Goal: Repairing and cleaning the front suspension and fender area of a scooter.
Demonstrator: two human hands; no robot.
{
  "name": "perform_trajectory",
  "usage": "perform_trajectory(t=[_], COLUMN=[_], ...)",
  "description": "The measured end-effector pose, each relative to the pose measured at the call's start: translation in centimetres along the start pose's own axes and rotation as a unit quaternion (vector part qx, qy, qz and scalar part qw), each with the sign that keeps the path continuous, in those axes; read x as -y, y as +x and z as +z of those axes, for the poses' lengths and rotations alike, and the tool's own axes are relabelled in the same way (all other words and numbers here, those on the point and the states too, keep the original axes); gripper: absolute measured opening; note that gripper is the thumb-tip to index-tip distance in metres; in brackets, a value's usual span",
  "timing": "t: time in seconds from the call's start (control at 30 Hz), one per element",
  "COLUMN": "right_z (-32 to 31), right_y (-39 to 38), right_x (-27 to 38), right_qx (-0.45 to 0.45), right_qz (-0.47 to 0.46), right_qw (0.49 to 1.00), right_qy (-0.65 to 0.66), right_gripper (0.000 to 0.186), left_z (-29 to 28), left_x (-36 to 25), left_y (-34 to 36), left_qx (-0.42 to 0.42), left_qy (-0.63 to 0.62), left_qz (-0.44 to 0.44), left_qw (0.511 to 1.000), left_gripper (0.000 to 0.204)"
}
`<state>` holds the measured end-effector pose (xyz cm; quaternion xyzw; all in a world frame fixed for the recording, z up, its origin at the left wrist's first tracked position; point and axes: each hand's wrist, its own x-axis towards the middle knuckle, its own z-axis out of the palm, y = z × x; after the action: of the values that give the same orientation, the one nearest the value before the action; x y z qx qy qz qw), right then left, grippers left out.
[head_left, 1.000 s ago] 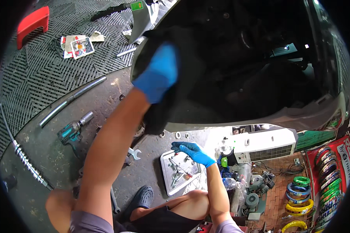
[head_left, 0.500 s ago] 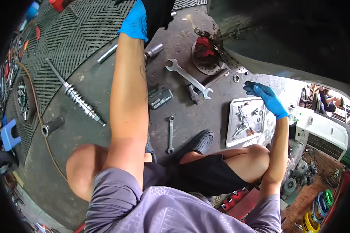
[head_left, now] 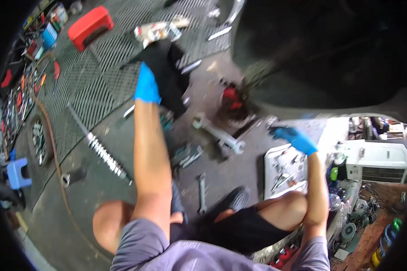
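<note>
My left hand (head_left: 147, 86), in a blue glove, reaches far forward over the floor and grips a black cloth (head_left: 169, 67); its fingertips are hidden against the dark fabric. My right hand (head_left: 295, 139), gloved in blue with grease-darkened fingers, is held out open beyond a metal tray (head_left: 266, 174) of small parts. Left of that hand lies a large open-ended wrench (head_left: 218, 134). A red brake caliper (head_left: 232, 98) is farther off, blurred by motion. Between my feet and the cloth are a smaller wrench (head_left: 202, 193) and a dark power-tool battery (head_left: 187, 155).
A coil-spring shock absorber (head_left: 106, 156) and a dark tube (head_left: 73, 176) lie to the left. A red stool (head_left: 91, 28) stands on the ribbed mat, far left, near a blue stool (head_left: 18, 173). A big dark vehicle panel (head_left: 321, 58) overhangs the far right.
The view has tilted farther ahead, bringing the red stool into sight. My left hand has drawn back leftward with the black cloth. My right hand has shifted left and away from the tray.
</note>
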<state>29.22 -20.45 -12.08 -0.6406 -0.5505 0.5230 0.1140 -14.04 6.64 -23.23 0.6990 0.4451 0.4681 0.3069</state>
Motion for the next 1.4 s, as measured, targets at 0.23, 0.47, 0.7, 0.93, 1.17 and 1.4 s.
perform_trajectory(t=[0.23,0.47,0.7,0.93,1.17,1.4], right_z=[1.3,3.5,4.3,5.9,6.2,6.1], right_y=[0.8,1.5,1.3,1.2,0.7,0.1], right_x=[-1.0,5.0,7.2,10.5,11.3,12.5], right_qx=[0.003,0.064,-0.032,-0.14,-0.263,-0.283], right_qz=[0.044,0.036,-0.108,-0.203,-0.174,-0.201], right_qw=[0.999,0.992,0.992,0.965,0.924,0.913], right_qy=[-0.004,-0.105,-0.049,0.092,0.217,0.213], right_gripper=[0.04,0.045,0.048,0.035,0.023,0.032], left_z=[2.6,4.1,5.8,9.9,9.7,8.4], left_x=[-5.4,-2.7,-9.7,-8.4,-9.2,-15.1], left_y=[-2.0,-4.6,-5.5,-7.7,-7.8,-7.1], left_qx=[0.032,0.013,0.101,0.168,0.17,0.087], left_qy=[0.051,-0.055,-0.413,-0.439,-0.215,0.022], left_qz=[0.019,0.239,0.259,0.115,0.234,0.298], left_qw=[0.998,0.969,0.867,0.875,0.933,0.95], left_gripper=[0.024,0.045,0.041,0.034,0.036,0.05])
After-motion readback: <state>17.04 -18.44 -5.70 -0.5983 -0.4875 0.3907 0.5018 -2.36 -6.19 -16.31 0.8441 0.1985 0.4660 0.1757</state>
